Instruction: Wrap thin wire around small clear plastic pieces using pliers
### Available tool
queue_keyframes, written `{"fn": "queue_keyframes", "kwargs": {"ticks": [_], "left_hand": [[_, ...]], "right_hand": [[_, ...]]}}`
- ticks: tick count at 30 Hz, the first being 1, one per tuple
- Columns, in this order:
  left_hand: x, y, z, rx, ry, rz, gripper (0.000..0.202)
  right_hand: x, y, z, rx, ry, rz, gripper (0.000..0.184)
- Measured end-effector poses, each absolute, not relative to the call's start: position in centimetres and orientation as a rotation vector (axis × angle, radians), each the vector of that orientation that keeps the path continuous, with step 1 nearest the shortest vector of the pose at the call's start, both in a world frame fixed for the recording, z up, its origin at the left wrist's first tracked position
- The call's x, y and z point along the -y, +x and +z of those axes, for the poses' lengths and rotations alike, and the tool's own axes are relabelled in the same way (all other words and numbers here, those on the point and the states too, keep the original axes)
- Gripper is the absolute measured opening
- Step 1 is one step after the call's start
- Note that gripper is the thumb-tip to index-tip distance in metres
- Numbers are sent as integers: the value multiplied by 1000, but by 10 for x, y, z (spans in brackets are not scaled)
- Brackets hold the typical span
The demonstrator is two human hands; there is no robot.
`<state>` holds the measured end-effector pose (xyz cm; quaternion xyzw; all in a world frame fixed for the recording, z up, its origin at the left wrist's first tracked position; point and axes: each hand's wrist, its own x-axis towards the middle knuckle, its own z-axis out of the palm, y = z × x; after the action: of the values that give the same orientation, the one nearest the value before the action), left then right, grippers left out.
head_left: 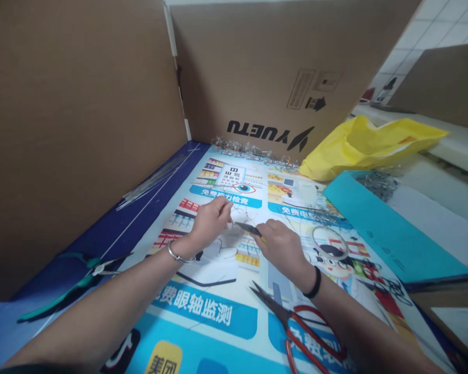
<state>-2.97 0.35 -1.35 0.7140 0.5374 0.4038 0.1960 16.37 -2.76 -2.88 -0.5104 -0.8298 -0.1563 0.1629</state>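
My right hand is closed around needle-nose pliers, whose dark jaws point left and whose handle shows a bit of yellow. Just left of the jaw tips, my left hand pinches a thin wire; its far end is too fine to follow. Whether the jaws grip that wire I cannot tell. Red-handled scissors lie with blades parted below my right hand. Teal-handled pliers rest with open jaws to the left of my left forearm.
A printed poster covers the table. Cardboard walls stand at the back and left. Tangled wire pieces lie along the back, straight wires at left. A metal ring, a yellow bag and a turquoise folder are at right.
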Motion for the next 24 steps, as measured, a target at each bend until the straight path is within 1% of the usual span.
{"fn": "queue_keyframes", "kwargs": {"ticks": [2,7,11,20,24], "left_hand": [[-3,-31,-14,-1541,2070,1141,23],[-2,-31,-17,-1547,2265,1222,19],[-3,-28,-18,-1492,2251,1236,14],[-6,-26,-19,-1462,2354,1208,22],[-5,-26,-20,-1473,2392,1199,21]], "right_hand": [[30,164,-28,2375,-1498,-402,21],[34,161,-25,2394,-1556,-370,26],[33,160,-25,2410,-1586,-341,28],[32,159,-25,2436,-1612,-324,36],[32,158,-25,2438,-1612,-296,32]]}}
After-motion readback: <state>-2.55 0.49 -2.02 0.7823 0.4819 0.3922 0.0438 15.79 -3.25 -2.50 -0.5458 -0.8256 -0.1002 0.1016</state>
